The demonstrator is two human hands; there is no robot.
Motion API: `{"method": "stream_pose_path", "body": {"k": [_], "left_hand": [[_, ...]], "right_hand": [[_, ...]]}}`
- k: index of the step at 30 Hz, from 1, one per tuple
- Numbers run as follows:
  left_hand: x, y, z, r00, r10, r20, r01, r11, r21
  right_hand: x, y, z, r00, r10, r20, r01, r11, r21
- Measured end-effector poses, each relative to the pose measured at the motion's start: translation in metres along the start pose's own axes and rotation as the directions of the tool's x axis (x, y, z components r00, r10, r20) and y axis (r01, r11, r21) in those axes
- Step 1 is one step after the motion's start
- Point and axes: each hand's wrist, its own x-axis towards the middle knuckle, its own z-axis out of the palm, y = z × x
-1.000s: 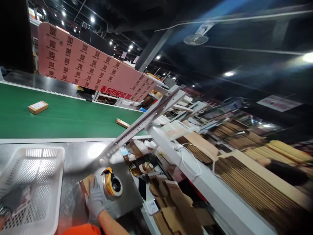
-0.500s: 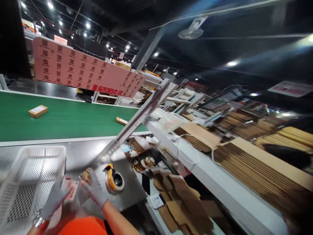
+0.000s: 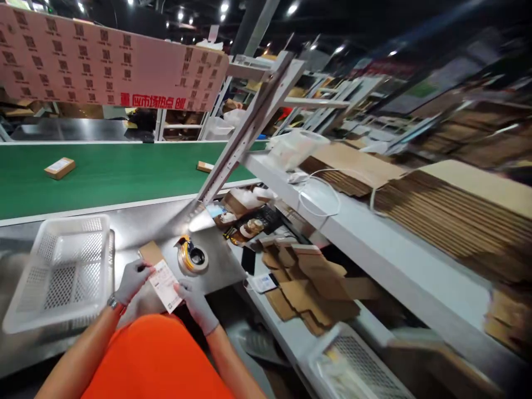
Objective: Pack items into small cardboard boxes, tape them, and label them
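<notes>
A white printed label [image 3: 165, 285] is held between my two gloved hands, tilted above the metal table. My left hand [image 3: 132, 281] pinches its upper left edge, and my right hand [image 3: 197, 306] grips its lower right edge. Just beyond the label lies a small brown cardboard box [image 3: 151, 252], partly covered by it. To the right of the box, a tape dispenser [image 3: 192, 257] in orange and black, with a roll of tape, rests on the metal surface. A white plastic basket [image 3: 62, 266] stands left of my left hand.
Behind the table runs a green conveyor belt [image 3: 137, 166] with two small boxes on it. A slanted metal post [image 3: 249, 127] rises at the table's back corner. On the right, a shelf [image 3: 374, 249] carries stacked cardboard; folded cartons [image 3: 307, 282] and a phone [image 3: 248, 260] lie below.
The view has tilted down and levelled. My hands now hold the label out flat, slightly farther right, clear of the basket; the small box lies on the table beyond it.
</notes>
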Motion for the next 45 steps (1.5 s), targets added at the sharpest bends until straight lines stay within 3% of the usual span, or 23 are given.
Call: {"method": "stream_pose_path", "body": {"k": [3, 4, 6, 8, 10, 12, 17, 29, 39, 45], "left_hand": [[-0.005, -0.002, 0.035, 0.998, -0.034, -0.052, 0.028, 0.993, -0.118], [-0.009, -0.003, 0.049, 0.998, -0.057, -0.013, 0.054, 0.985, -0.165], [-0.021, -0.007, 0.078, 0.981, -0.096, 0.168, 0.131, 0.970, -0.207], [-0.034, -0.012, 0.106, 0.929, -0.130, 0.347, 0.198, 0.966, -0.169], [-0.047, -0.018, 0.128, 0.900, -0.167, 0.403, 0.235, 0.964, -0.126], [-0.057, -0.023, 0.142, 0.915, -0.182, 0.360, 0.243, 0.961, -0.130], [-0.076, -0.026, 0.161, 0.954, -0.193, 0.229, 0.232, 0.959, -0.160], [-0.103, -0.031, 0.207, 0.963, -0.204, 0.176, 0.234, 0.958, -0.166], [-0.115, -0.023, 0.237, 0.956, -0.191, 0.223, 0.225, 0.964, -0.142], [-0.117, -0.026, 0.249, 0.944, -0.197, 0.264, 0.238, 0.962, -0.136]], "right_hand": [[-0.017, -0.001, -0.015, 0.995, 0.022, -0.095, 0.002, 0.968, 0.250], [-0.022, -0.003, -0.019, 0.991, 0.018, -0.130, 0.026, 0.944, 0.329], [-0.029, -0.003, -0.026, 0.985, 0.006, -0.174, 0.068, 0.908, 0.413], [-0.037, 0.000, -0.035, 0.987, -0.005, -0.163, 0.073, 0.905, 0.420], [-0.045, 0.006, -0.045, 0.993, -0.016, -0.121, 0.064, 0.914, 0.402], [-0.056, 0.014, -0.057, 0.996, -0.021, -0.088, 0.056, 0.911, 0.409], [-0.086, 0.028, -0.089, 1.000, -0.019, 0.011, 0.012, 0.906, 0.423], [-0.113, 0.041, -0.136, 0.999, 0.036, 0.034, -0.048, 0.859, 0.510], [-0.123, 0.048, -0.163, 1.000, -0.009, -0.010, 0.013, 0.890, 0.457], [-0.130, 0.047, -0.170, 1.000, -0.017, -0.010, 0.019, 0.861, 0.509]]}}
